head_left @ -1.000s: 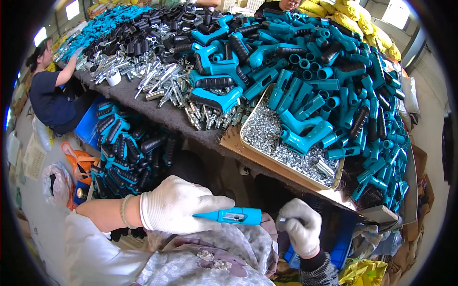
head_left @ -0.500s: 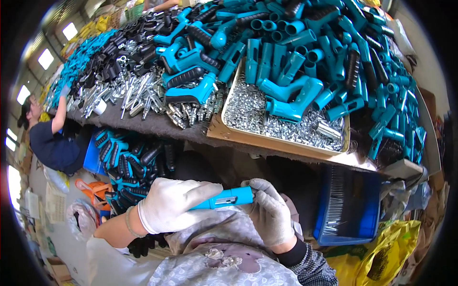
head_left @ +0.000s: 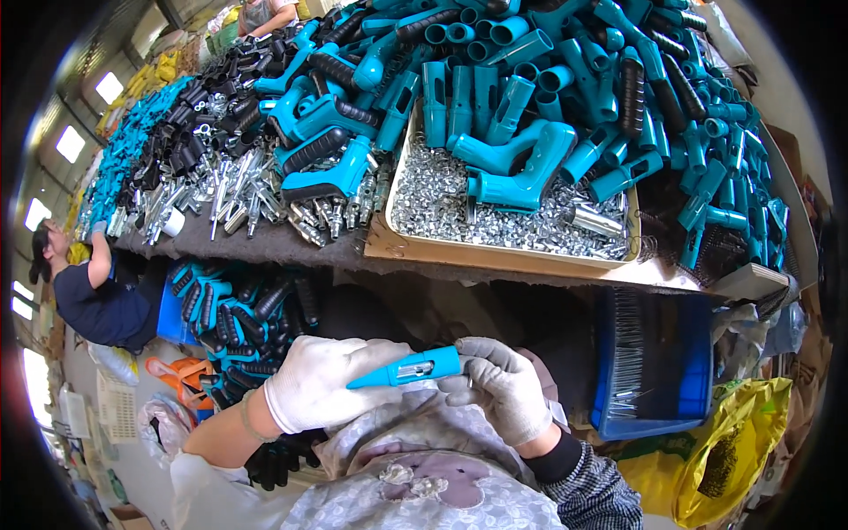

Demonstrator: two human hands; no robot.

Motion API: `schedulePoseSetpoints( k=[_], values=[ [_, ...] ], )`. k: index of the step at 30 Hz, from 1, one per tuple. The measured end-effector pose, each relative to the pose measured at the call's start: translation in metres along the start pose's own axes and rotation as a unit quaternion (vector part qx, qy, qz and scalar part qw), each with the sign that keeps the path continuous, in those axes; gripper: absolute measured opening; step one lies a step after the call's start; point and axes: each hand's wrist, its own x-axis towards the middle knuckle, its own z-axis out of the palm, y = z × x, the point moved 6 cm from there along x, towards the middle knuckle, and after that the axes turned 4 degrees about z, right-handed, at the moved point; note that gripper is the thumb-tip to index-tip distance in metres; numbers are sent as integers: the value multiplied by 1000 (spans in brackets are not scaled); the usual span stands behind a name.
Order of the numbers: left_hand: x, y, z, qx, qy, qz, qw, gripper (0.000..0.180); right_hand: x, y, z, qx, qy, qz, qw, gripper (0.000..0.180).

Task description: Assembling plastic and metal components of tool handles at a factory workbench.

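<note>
beyond the grip stretches a table (head_left: 201,245) edged in rough dark cloth, heaped with glossy teal housings (head_left: 526,46); nearer lies a shallow tray (head_left: 512,253) of glinting metal bits (head_left: 433,212). the gloved left hand (head_left: 320,382) closes around a teal piece (head_left: 389,376); the right hand (head_left: 508,389) bunches fingertips at its other end, whether pinching anything i cannot tell. it looks like close fingertip work, calling for a steady left hold. the piece is smooth, tubular, its slot baring silvery metal (head_left: 417,370).
</note>
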Motion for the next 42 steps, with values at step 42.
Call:
schedulePoseSetpoints(
  k=[42],
  values=[
    [-10, -15, 58, -96, 47, 42, 993, 39, -7, -52, 92, -745, -85, -358, 556, 27]
  ],
)
